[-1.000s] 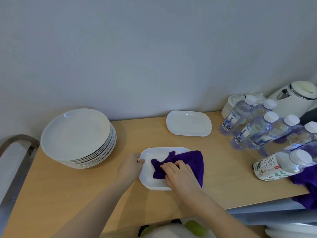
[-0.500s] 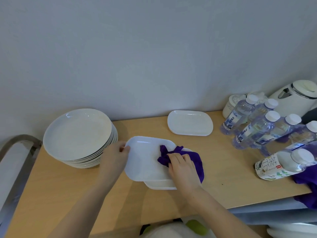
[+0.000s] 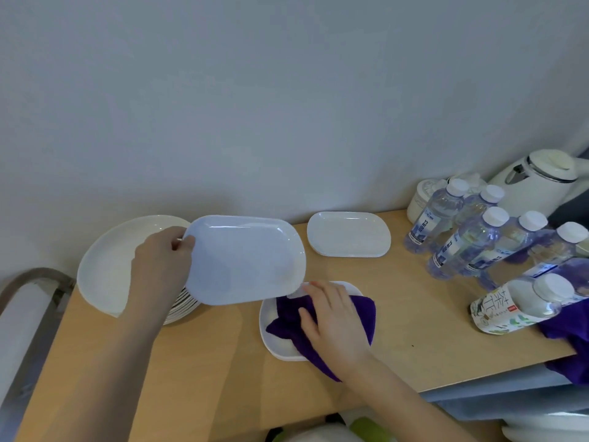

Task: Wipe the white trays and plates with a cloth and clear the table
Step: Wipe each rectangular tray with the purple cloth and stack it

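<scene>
Above table (image 3: 197, 371), left hand (image 3: 159, 266) fingers pinching tray (image 3: 245, 260) edge, right hand (image 3: 334, 317) flat on cloth (image 3: 360, 311)

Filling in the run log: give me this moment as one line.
left hand: grips lifted white tray | right hand: presses purple cloth on lower tray | plate stack: left | wiped trays: rear

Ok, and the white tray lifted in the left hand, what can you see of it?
The white rounded-rectangular tray looks like smooth plastic with a shallow raised rim, glossy and bare. The left hand grips its left edge, holding it tilted in the air above the wooden table, overlapping the stack of round white plates and the tray under the purple cloth.
</scene>
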Motion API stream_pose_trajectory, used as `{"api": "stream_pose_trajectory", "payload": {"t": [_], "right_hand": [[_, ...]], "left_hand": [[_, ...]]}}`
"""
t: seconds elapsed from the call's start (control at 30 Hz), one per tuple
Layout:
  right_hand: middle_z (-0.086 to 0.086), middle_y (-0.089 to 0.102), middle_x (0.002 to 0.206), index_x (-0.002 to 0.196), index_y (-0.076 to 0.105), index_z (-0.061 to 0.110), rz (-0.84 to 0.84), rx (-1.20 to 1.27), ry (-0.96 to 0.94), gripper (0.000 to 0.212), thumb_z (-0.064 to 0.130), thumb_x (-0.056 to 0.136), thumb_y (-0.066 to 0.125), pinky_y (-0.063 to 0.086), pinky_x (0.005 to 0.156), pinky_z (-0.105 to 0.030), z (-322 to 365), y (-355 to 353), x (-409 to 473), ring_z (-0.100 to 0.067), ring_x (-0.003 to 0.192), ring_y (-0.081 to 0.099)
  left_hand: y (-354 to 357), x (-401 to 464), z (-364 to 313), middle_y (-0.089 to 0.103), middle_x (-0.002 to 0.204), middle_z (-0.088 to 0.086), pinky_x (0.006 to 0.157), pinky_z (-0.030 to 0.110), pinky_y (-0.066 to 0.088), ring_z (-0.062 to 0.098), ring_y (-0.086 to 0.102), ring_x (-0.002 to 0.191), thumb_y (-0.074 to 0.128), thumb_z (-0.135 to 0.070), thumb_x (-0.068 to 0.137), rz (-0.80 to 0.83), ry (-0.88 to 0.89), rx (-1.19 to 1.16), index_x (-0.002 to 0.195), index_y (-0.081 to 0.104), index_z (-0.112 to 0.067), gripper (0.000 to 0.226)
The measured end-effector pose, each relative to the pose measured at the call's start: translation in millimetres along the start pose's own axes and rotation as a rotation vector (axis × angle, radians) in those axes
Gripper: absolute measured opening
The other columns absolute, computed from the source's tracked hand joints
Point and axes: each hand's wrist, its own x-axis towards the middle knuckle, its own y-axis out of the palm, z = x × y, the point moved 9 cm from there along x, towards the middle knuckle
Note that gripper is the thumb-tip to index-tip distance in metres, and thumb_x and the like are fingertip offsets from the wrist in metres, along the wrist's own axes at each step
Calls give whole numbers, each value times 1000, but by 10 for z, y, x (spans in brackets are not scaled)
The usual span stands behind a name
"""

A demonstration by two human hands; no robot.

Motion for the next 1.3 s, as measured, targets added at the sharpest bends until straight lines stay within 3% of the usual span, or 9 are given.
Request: {"api": "stream_pose_trajectory", "payload": {"t": [0.13, 0.3, 0.47, 0.57, 0.63, 0.77, 0.93, 1.07, 1.3], "right_hand": [[-5, 65, 116, 111, 67, 10, -178, -40, -157, 41, 16, 72, 80, 52, 88, -35, 122, -394, 104, -25, 103, 62], [-2, 56, 135, 133, 54, 15, -32, -199, -281, 61, 23, 77, 76, 46, 101, -37, 53, -350, 155, -21, 121, 56], [-4, 63, 127, 125, 63, 21, -15, -318, -186, 74, 9, 55, 87, 49, 94, -38, -312, -325, 184, -19, 114, 62], [-4, 65, 122, 121, 65, 21, -25, -305, -138, 71, 8, 55, 87, 52, 88, -36, -514, -313, 197, -19, 109, 64], [-4, 67, 118, 117, 67, 21, -39, -312, -96, 68, 7, 54, 87, 54, 84, -34, -662, -308, 219, -20, 105, 66], [-4, 70, 113, 105, 72, 20, -51, -361, -30, 54, 17, 54, 90, 56, 79, -32, -930, -285, 301, -21, 101, 68], [-3, 69, 114, 112, 70, 20, 34, -402, 40, 57, 17, 58, 88, 54, 83, -33, -1216, -185, 436, -22, 105, 65], [-6, 47, 143, 140, 44, 20, 183, -355, 40, 55, 12, 88, 59, 30, 108, -40, -1449, 62, 571, -28, 135, 38], [0, 43, 143, 141, 37, 30, 208, -348, 78, 51, 16, 93, 47, 25, 107, -37, -1696, 217, 786, -25, 132, 36]], "left_hand": [[281, 2, -13, 43, 67, 17, 64, 32, 28, 22, 37, 66, 50, -12, 88, 125, -58, -122, 73, 56, 3, 21], [737, 10, -147, 49, 70, 16, 61, 31, 36, 24, 43, 66, 50, -5, 89, 296, -105, -229, 72, 60, 0, 20], [1175, 66, -350, 49, 73, 15, 60, 28, 39, 26, 47, 69, 47, -5, 91, 382, -92, -197, 79, 60, 2, 19], [1301, 41, -637, 56, 105, 16, 82, 36, 38, 34, 51, 104, 48, -26, 97, 258, 137, 299, 121, 55, -8, 31], [1419, -148, -998, 51, 130, 8, 97, 32, 32, 26, 44, 120, 47, -41, 95, 213, 425, 342, 136, 46, -15, 48], [2106, -662, -1268, 30, 151, -3, 110, 31, 22, 14, 23, 141, 44, -52, 93, 554, 814, 453, 145, 30, -27, 60], [2628, -593, -1188, 12, 158, 7, 114, 36, 20, 20, 16, 145, 41, -13, 98, 534, 746, 670, 150, 14, -15, 59], [2910, -493, -1093, 9, 159, 10, 114, 39, 22, 22, 11, 146, 44, -9, 96, 594, 699, 764, 150, 10, -8, 63], [3166, -285, -1061, 7, 159, 8, 115, 39, 23, 21, 8, 146, 47, -12, 96, 640, 660, 812, 150, 7, -9, 67]]}}
